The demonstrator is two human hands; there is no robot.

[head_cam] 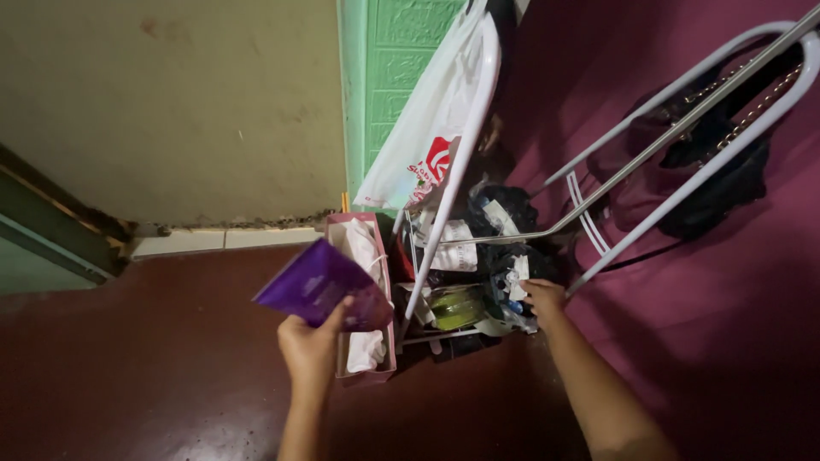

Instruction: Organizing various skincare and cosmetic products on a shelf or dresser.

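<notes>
Nearest the camera, a purple packet [318,286] is gripped in the closed fingers of the left hand [309,348], above a pink box [383,282] on the floor. At 3 o'clock, the right hand [544,299] is laid on bagged clutter [491,273] under a white metal rack [461,162]; its fingers' state cannot be told.
</notes>
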